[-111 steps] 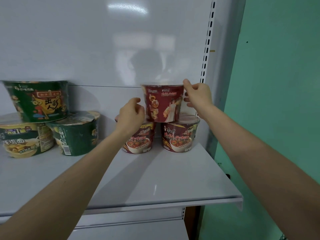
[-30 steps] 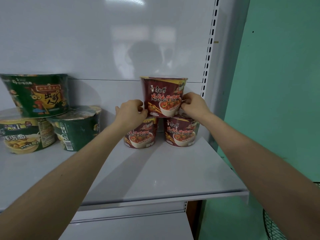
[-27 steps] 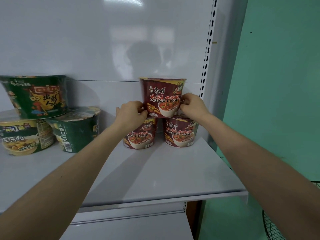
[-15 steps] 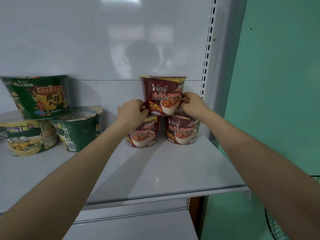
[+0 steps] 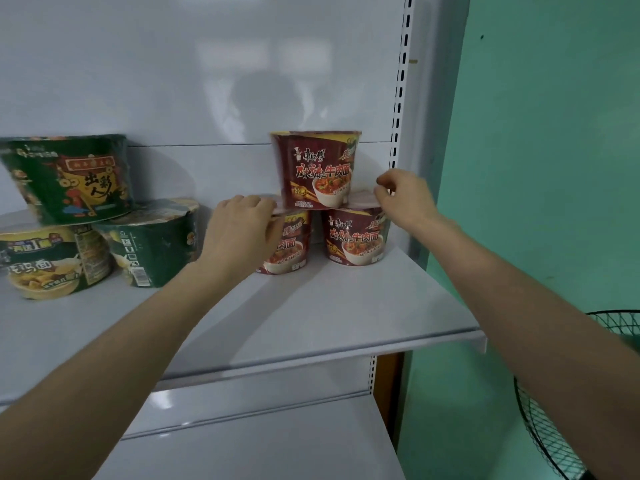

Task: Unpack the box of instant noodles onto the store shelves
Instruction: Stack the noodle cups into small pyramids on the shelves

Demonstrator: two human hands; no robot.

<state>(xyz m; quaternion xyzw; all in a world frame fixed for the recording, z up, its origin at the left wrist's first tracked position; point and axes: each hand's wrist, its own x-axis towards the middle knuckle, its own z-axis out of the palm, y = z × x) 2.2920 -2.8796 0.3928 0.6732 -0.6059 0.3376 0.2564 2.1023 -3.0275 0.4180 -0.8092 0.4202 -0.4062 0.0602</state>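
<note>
Hands: the left hand [image 5: 242,230] is laid with bent fingers over the lid rim of the lower left red cup [image 5: 289,251]; whether the rim is gripped or only rested on cannot be told. The right hand [image 5: 405,199] is loosely curled just beside the base of the top red cup [image 5: 318,171], and nothing is seen held in it.
Top red cup: stood upright across the lids of the lower left red cup and the lower right red cup [image 5: 356,237], at the right end of the shelf [image 5: 311,306].
Step in hand: judged to be settling the stack. The base should be centred over both lids, and the hands drawn straight back so that nothing is brushed.
Edges: the slotted upright [image 5: 401,98] lies just right of the stack; the shelf lip is well in front.
Open room: bare shelf is seen between the red stack and the green cups [image 5: 69,178].
</note>
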